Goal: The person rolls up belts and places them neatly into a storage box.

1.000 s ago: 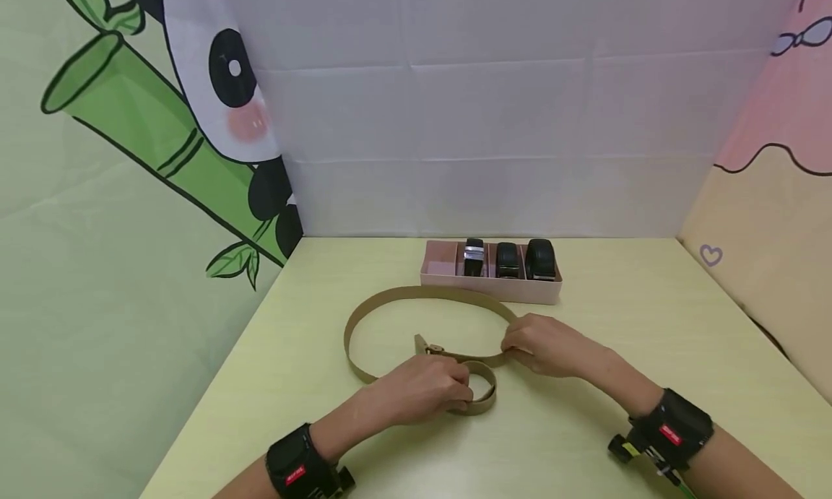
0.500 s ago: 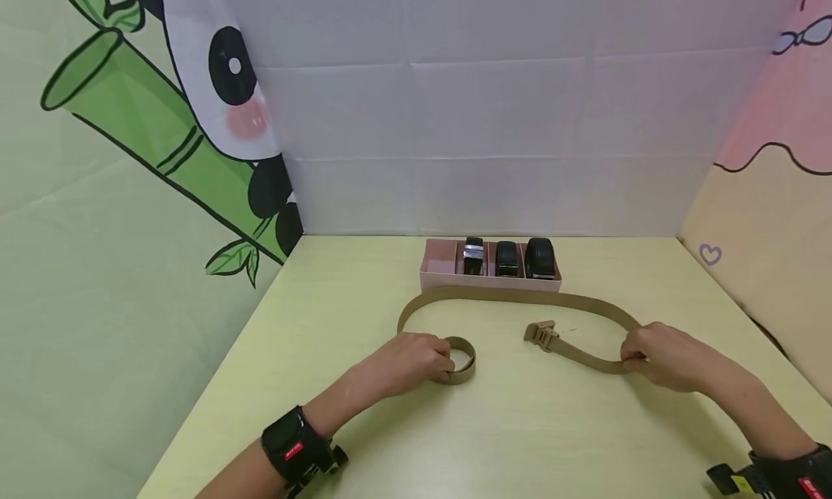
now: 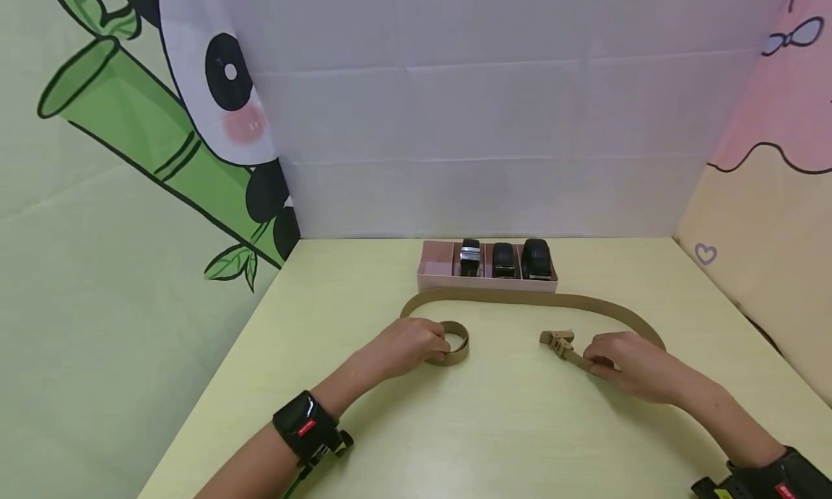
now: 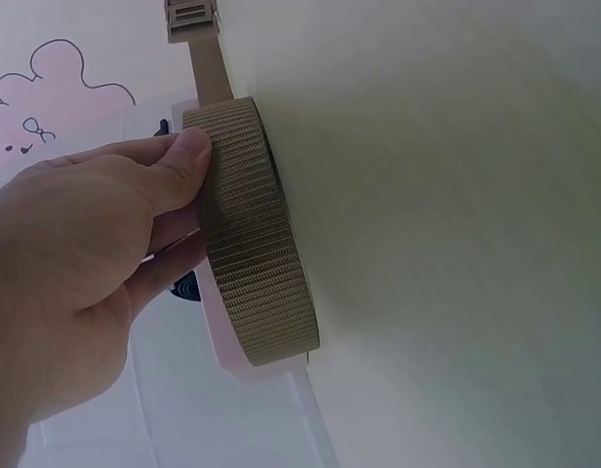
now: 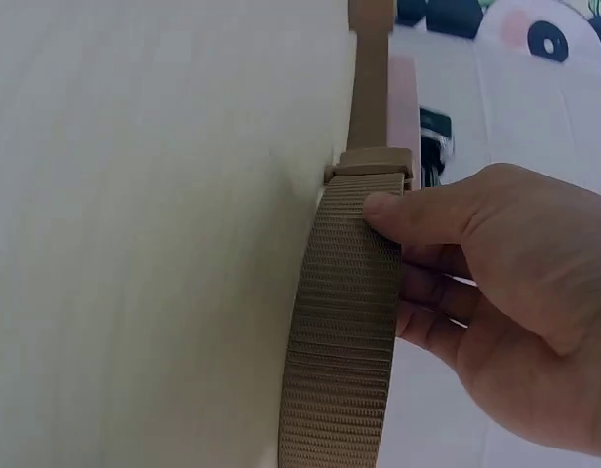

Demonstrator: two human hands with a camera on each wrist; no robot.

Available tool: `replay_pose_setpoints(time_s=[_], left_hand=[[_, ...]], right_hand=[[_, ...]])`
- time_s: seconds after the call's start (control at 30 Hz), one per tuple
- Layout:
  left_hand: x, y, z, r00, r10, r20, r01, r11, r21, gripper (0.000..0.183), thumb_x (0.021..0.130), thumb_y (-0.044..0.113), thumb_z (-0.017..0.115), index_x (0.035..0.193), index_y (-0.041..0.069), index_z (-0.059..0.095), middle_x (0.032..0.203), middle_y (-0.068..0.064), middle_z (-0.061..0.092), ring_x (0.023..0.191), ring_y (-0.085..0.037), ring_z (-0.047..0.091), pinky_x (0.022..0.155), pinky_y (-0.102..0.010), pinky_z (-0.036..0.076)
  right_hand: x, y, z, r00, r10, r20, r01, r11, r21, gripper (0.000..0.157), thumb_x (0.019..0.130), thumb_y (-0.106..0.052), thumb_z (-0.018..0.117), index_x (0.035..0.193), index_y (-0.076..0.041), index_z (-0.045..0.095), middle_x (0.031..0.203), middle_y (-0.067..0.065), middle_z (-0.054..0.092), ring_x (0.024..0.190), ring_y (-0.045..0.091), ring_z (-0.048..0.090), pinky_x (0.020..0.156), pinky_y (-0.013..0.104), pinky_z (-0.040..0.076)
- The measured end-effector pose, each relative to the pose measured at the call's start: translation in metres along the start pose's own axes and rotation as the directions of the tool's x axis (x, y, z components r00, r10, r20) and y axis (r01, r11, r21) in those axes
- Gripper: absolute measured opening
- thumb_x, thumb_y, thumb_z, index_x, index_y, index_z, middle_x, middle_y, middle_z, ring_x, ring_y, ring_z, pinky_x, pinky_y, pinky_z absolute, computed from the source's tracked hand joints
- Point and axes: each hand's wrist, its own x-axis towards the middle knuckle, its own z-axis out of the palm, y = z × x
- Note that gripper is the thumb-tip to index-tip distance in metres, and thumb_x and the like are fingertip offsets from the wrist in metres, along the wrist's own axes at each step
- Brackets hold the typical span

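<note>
A tan woven belt point(image 3: 520, 297) stands on its edge on the table, arching from one hand to the other. At its left end the strap forms a small coil point(image 4: 252, 234), pinched between the thumb and fingers of my left hand point(image 3: 406, 346). My right hand point(image 3: 640, 365) pinches the strap just behind the buckle point(image 3: 559, 341), thumb on the ribbed face point(image 5: 340, 312) in the right wrist view. The buckle points left, toward the coil, with a gap of bare table between them. Part of the strap is hidden behind the right hand.
Behind the belt's arch sits a pink divided box point(image 3: 487, 284) holding several rolled black belts point(image 3: 536, 259); its left compartment point(image 3: 437, 261) shows bare pink. The pale wooden table point(image 3: 494, 427) meets a white cloth backdrop point(image 3: 487, 123), with printed cloths on both sides.
The right hand has gone right, drawing the buckle away from the coil, then shifted along the strap closer to the buckle. The left hand has moved slightly back and left with the coil.
</note>
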Motion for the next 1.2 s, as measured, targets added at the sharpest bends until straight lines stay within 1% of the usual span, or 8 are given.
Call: replay_pose_setpoints(time_s=[0.23,0.47,0.6,0.67,0.83,0.97,1.1,1.2], left_hand=[[0.013,-0.003,0.003,0.999,-0.027,0.019,0.027,0.999,-0.04,0.005,0.091,0.02,0.079,0.09,0.02,0.083,0.086,0.007,0.073,0.078,-0.005,0.065,0.07,-0.022,0.055],[0.024,-0.001,0.002,1.0,-0.004,0.031,0.005,0.999,-0.035,0.01,0.091,0.024,0.079,0.081,0.022,0.079,0.076,0.011,0.065,0.069,-0.002,0.056,0.061,-0.021,0.047],[0.027,0.001,-0.001,0.998,-0.011,0.056,0.013,0.999,-0.034,0.013,0.091,0.025,0.079,0.078,0.023,0.079,0.071,0.012,0.061,0.063,-0.003,0.051,0.055,-0.019,0.04],[0.027,0.002,-0.003,0.997,-0.019,0.072,0.022,0.999,-0.035,0.012,0.091,0.024,0.079,0.079,0.023,0.079,0.071,0.012,0.061,0.062,-0.003,0.05,0.054,-0.018,0.037],[0.028,0.003,-0.005,0.995,-0.031,0.098,0.035,0.999,-0.037,0.011,0.093,0.022,0.077,0.082,0.022,0.08,0.073,0.012,0.063,0.064,-0.004,0.051,0.056,-0.019,0.039],[0.027,0.004,-0.005,0.993,-0.05,0.106,0.056,0.997,-0.052,0.01,0.093,0.021,0.076,0.084,0.021,0.08,0.076,0.012,0.065,0.066,-0.004,0.052,0.058,-0.019,0.04],[0.026,0.004,-0.005,0.993,-0.055,0.108,0.062,0.996,-0.065,0.01,0.093,0.021,0.077,0.083,0.02,0.079,0.076,0.011,0.065,0.066,-0.005,0.051,0.057,-0.019,0.039],[0.026,0.005,-0.005,0.993,-0.051,0.104,0.059,0.996,-0.072,0.009,0.092,0.022,0.078,0.083,0.02,0.079,0.076,0.012,0.065,0.066,-0.004,0.051,0.057,-0.019,0.038]], right_hand=[[0.031,-0.041,0.022,0.983,-0.181,-0.017,0.181,0.982,0.044,0.02,0.084,0.003,0.079,0.09,-0.016,0.08,0.085,-0.01,0.064,0.077,0.0,0.058,0.065,0.023,0.055],[0.089,-0.098,0.054,0.954,-0.298,0.032,0.297,0.954,0.026,0.01,0.092,-0.007,0.076,0.093,-0.016,0.08,0.085,-0.008,0.062,0.075,-0.001,0.053,0.067,0.019,0.052],[0.118,-0.119,0.069,0.941,-0.339,-0.012,0.339,0.941,-0.006,0.004,0.094,-0.013,0.075,0.094,-0.013,0.079,0.087,-0.006,0.067,0.076,0.0,0.056,0.068,0.017,0.051],[0.125,-0.122,0.071,0.941,-0.337,-0.036,0.337,0.941,-0.009,0.008,0.094,-0.019,0.075,0.097,-0.012,0.078,0.091,-0.005,0.069,0.081,0.002,0.059,0.07,0.019,0.053],[0.111,-0.106,0.045,0.962,-0.274,0.009,0.272,0.958,0.085,0.018,0.097,-0.023,0.072,0.109,-0.011,0.076,0.105,-0.002,0.071,0.094,0.007,0.063,0.08,0.029,0.055],[0.082,-0.077,0.014,0.98,-0.172,0.105,0.162,0.982,0.098,0.022,0.093,0.0,0.065,0.109,-0.01,0.077,0.109,-0.001,0.071,0.101,0.011,0.063,0.085,0.034,0.056],[0.053,-0.046,-0.006,0.987,-0.063,0.146,0.067,0.998,-0.02,0.046,0.078,0.023,0.054,0.105,-0.007,0.078,0.116,0.004,0.068,0.109,0.017,0.061,0.087,0.037,0.056],[0.038,-0.027,-0.011,0.99,-0.046,0.132,0.062,0.991,-0.117,0.041,0.075,0.024,0.063,0.099,-0.006,0.079,0.109,0.006,0.068,0.102,0.02,0.063,0.082,0.037,0.058]])
